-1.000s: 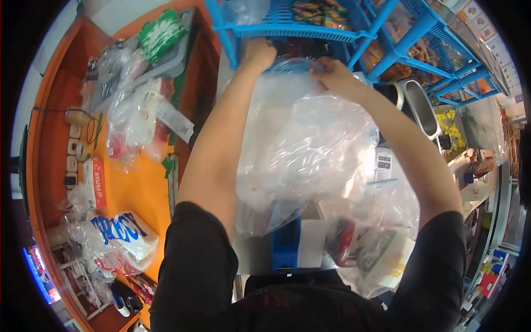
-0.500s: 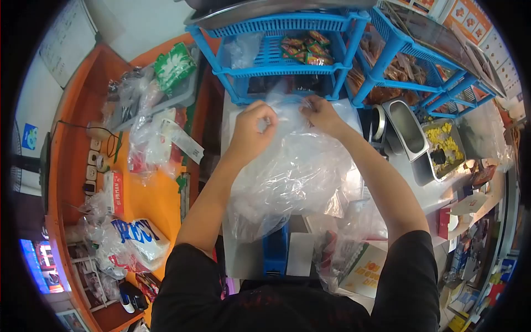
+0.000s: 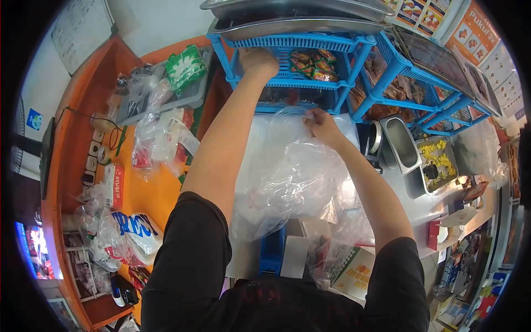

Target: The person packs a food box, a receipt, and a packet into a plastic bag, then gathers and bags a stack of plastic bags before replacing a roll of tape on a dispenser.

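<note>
My left hand (image 3: 259, 61) reaches into the left side of the upper tier of a blue plastic rack (image 3: 310, 41), where clear plastic lay; its fingers are hidden there. Beside it in that tier lie small green and red packets (image 3: 314, 65). With closed fingers, my right hand (image 3: 323, 126) pinches the edge of a clear plastic bag (image 3: 293, 117) just in front of the rack. A heap of clear plastic bags (image 3: 298, 177) covers the worktop below my hands.
Metal trays (image 3: 298, 25) top the rack. To the right stand a steel container (image 3: 402, 145) and a tray of yellow pieces (image 3: 437, 166). An orange counter (image 3: 142, 193) with plastic bags is on the left. A red box (image 3: 437, 235) lies at right.
My left hand has left the clear plastic on the worktop and moved up into the rack's upper tier. My right hand stays at the bag's edge. The view has shifted slightly.
</note>
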Motion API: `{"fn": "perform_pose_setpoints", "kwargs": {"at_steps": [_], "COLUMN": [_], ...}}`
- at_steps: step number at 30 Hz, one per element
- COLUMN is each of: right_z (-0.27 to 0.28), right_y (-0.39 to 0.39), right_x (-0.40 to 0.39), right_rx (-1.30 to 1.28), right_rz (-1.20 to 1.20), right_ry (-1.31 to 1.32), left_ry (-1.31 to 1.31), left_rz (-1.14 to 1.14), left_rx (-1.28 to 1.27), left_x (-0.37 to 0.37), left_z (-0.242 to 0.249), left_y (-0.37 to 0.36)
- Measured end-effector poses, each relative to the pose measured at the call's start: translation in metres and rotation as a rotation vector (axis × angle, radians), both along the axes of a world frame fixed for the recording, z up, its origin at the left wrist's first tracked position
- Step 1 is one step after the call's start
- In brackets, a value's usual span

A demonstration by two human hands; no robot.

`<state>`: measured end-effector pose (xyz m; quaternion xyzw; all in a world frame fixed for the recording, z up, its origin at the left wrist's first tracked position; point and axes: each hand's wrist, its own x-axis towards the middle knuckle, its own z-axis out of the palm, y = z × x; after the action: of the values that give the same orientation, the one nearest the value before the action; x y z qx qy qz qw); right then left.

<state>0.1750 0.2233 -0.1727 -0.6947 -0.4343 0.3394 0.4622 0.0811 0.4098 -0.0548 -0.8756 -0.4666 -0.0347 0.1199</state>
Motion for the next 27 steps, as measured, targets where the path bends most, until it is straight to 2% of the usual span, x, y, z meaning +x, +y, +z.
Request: {"fn": "perform_pose_setpoints", "kwargs": {"at_steps": [2,3,4,5,6,7,8,10,12,14,16,18,20,21,22,23,24,26,27], "right_z": [-0.003,0.000,0.004,0.009,0.014,0.020,0.025,0.030,0.041,0.061,0.078,0.102,0.128,0.132,0.135,0.138,0.141,0.141,0.117], "right_y": [0.003,0.004,0.005,0.005,0.006,0.005,0.005,0.006,0.002,-0.005,-0.010,-0.013,-0.020,-0.028,-0.040,-0.052,-0.063,-0.084,-0.091], "right_x": [0.001,0.002,0.002,0.002,0.002,0.004,0.005,0.004,0.001,-0.007,-0.019,-0.038,-0.063,-0.070,-0.073,-0.075,-0.079,-0.093,-0.084], "right_rx": [0.006,0.005,-0.057,-0.119,-0.116,-0.123,-0.132,-0.108,-0.086,-0.143,-0.118,-0.100,-0.086,-0.092,-0.051,-0.001,-0.004,-0.427,-0.368], "right_rz": [-0.024,-0.023,-0.028,-0.034,-0.032,-0.050,-0.068,-0.084,-0.091,0.003,0.129,0.267,0.359,0.383,0.525,0.629,0.633,0.814,0.713], "right_ry": [0.008,0.009,0.117,0.227,0.229,0.402,0.575,0.629,0.680,0.558,0.530,0.503,0.375,0.377,-0.239,-0.863,-0.864,-1.112,-1.043], "left_ry": [-0.026,0.005,0.036,0.039,-0.035,-0.109,-0.108,0.028,-0.392,-0.770,-0.766,-0.820,-1.349,-1.439,-1.518,-1.588,-1.653,-1.560,-1.567], "left_rz": [-0.002,-0.018,-0.034,-0.032,-0.055,-0.079,-0.076,-0.150,-0.316,-0.488,-0.405,-0.314,-0.086,-0.026,0.025,0.173,0.323,0.402,0.432], "left_rx": [0.002,-0.101,-0.206,-0.205,-0.174,-0.143,-0.143,-0.010,0.026,-0.329,-0.124,-0.154,-1.308,-1.207,-1.111,-1.097,-1.083,-0.950,-0.935], "left_x": [0.003,0.002,0.001,-0.002,-0.006,-0.012,-0.016,-0.027,-0.049,-0.087,-0.129,-0.163,-0.202,-0.223,-0.242,-0.262,-0.283,-0.337,-0.361], "left_z": [-0.005,-0.012,-0.019,-0.019,-0.016,-0.012,-0.005,0.004,0.004,0.015,0.017,-0.013,-0.038,-0.058,-0.071,-0.068,-0.067,-0.098,-0.109], "left_y": [0.013,0.023,0.032,0.027,0.017,0.008,0.001,-0.015,-0.039,-0.077,-0.118,-0.128,-0.123,-0.122,-0.124,-0.130,-0.137,-0.141,-0.143]}}
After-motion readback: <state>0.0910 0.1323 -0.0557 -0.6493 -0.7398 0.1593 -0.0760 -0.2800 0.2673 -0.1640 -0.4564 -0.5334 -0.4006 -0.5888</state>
